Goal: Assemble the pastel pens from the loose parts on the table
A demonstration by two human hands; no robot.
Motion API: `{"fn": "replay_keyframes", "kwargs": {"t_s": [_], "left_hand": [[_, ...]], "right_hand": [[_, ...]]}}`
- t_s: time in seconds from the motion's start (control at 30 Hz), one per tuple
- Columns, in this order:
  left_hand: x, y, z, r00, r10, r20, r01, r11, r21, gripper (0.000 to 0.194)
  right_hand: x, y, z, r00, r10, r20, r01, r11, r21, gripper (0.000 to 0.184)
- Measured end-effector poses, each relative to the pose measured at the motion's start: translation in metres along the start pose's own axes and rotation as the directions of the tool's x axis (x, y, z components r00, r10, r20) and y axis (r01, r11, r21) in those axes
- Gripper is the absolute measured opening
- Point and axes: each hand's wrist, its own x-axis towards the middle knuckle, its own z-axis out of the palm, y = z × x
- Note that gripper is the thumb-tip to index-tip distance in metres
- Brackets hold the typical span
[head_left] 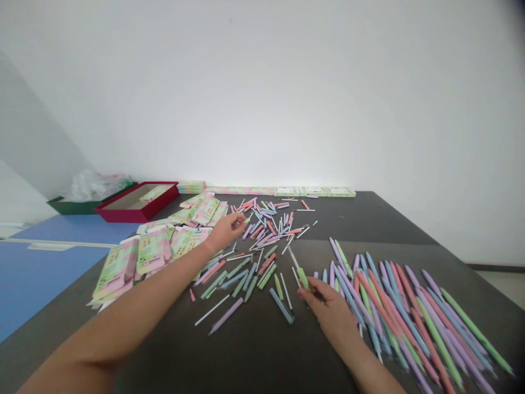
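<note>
My left hand (227,229) reaches far across the dark table (254,350), its fingers pinched on a small green pen part at the edge of a scatter of small caps and refills (268,221). My right hand (328,306) rests nearer to me, fingers closed on a green pen barrel (302,278) with a white refill sticking out. To its right lies a big pile of assembled pens (410,312) in purple, blue, red and green. Loose barrels and refills (246,279) lie between my hands.
Flat printed pen boxes (151,249) are heaped on the left of the table, with more lined along the far edge (311,191). A red tray (139,201) and a green tray with plastic bags (88,197) stand at the back left. A blue surface (36,268) adjoins the left.
</note>
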Motion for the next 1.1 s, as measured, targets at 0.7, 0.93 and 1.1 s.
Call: {"fn": "replay_keyframes", "kwargs": {"t_s": [0.7, 0.93, 1.1], "left_hand": [[-0.086, 0.083, -0.051, 0.952, -0.132, 0.276, 0.3, 0.58, -0.758, 0.024], [-0.082, 0.083, -0.052, 0.958, -0.079, 0.274, 0.253, 0.679, -0.689, 0.025], [-0.075, 0.083, -0.056, 0.973, 0.044, 0.228, 0.093, 0.825, -0.557, 0.025]], "right_hand": [[-0.007, -0.012, 0.003, 0.976, -0.106, 0.189, 0.122, 0.99, -0.071, 0.022], [-0.006, -0.009, 0.004, 0.967, -0.149, 0.208, 0.185, 0.97, -0.161, 0.022], [-0.002, 0.0, 0.001, 0.961, -0.232, 0.152, 0.263, 0.934, -0.241, 0.024]]}}
